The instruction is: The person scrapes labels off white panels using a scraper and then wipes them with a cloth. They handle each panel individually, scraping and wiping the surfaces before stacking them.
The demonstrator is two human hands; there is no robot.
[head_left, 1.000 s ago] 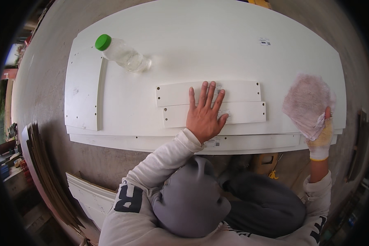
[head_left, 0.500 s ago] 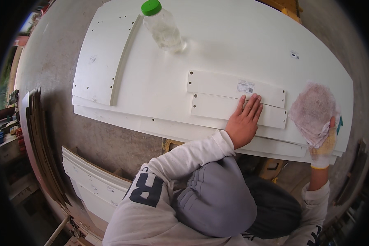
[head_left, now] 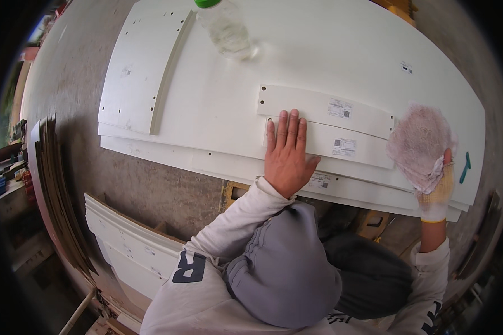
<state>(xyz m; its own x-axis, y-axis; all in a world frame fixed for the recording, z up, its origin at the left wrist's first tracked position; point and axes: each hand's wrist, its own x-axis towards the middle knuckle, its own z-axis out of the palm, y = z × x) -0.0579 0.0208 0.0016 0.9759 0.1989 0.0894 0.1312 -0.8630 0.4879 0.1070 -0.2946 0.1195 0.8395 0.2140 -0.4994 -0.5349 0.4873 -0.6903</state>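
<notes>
My bare left hand [head_left: 289,152] lies flat, its fingers stretched over the left part of the nearer white board strip [head_left: 369,152]. Its fingertips reach the edge of the farther white strip [head_left: 307,105], which lies alongside. Both strips have dark holes near their ends and a printed label. My right hand [head_left: 437,190], in a pale knit glove with a yellow cuff, is closed on a crumpled pinkish-white rag [head_left: 422,137]. The rag rests at the right ends of the strips, and its folds hide most of the gloved fingers.
The strips lie on large stacked white boards [head_left: 207,111]. A green-capped clear bottle [head_left: 226,33] stands at the far side. A drilled white panel [head_left: 137,72] lies at left, and a small teal tool [head_left: 465,167] at right. More boards [head_left: 128,240] lean below left.
My left hand has slid left along the nearer strip, uncovering its label. My right hand and the rag have shifted slightly left, and the teal tool now shows fully.
</notes>
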